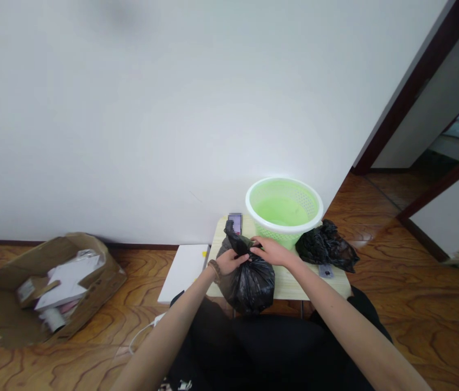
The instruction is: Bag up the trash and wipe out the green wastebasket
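Note:
A full black garbage bag [249, 287] sits on the small light-wood table [294, 285], its neck gathered at the top. My left hand [229, 262], with a beaded bracelet at the wrist, has its fingers closed on the gathered neck. From the other side my right hand [269, 251] grips the same plastic, its fingertips close to the left thumb. Exactly how the plastic runs between the fingers is partly hidden. Behind my right hand stands a green basket [282, 228] with a white rim. A crumpled black plastic bag [327, 247] lies right of it.
A phone [235, 221] lies near the table's back edge by the wall. A small packet [326, 271] is at the right. On the floor are a white flat box [183, 271] and, farther left, an open cardboard box [95, 309] holding papers. A doorway opens at the right.

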Action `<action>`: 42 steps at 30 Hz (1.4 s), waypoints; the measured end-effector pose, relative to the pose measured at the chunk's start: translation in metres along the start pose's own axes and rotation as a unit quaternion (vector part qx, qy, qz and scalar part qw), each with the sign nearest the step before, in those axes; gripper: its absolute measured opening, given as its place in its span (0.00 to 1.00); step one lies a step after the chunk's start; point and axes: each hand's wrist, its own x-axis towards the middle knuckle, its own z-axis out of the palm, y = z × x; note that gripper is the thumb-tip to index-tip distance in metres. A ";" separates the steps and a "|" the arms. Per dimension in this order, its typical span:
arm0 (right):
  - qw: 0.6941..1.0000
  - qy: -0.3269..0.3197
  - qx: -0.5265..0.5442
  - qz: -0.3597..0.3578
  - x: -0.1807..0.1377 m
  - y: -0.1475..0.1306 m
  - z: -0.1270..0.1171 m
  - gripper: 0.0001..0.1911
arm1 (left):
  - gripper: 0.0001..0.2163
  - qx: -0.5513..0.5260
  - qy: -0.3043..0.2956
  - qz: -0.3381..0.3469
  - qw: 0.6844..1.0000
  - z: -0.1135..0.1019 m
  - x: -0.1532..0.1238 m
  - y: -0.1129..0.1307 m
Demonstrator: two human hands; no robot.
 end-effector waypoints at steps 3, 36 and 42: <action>1.000 -0.010 -0.026 0.010 -0.005 0.005 0.001 0.06 | 0.17 -0.030 -0.013 -0.010 0.999 -0.003 -0.001 0.000; 0.964 -0.139 -0.173 0.149 -0.027 -0.015 0.029 0.26 | 0.13 0.059 -0.003 -0.043 0.997 -0.012 0.017 -0.014; 0.972 -0.032 -0.142 0.185 -0.026 0.005 0.054 0.25 | 0.16 0.083 0.020 -0.027 0.996 -0.011 0.012 -0.006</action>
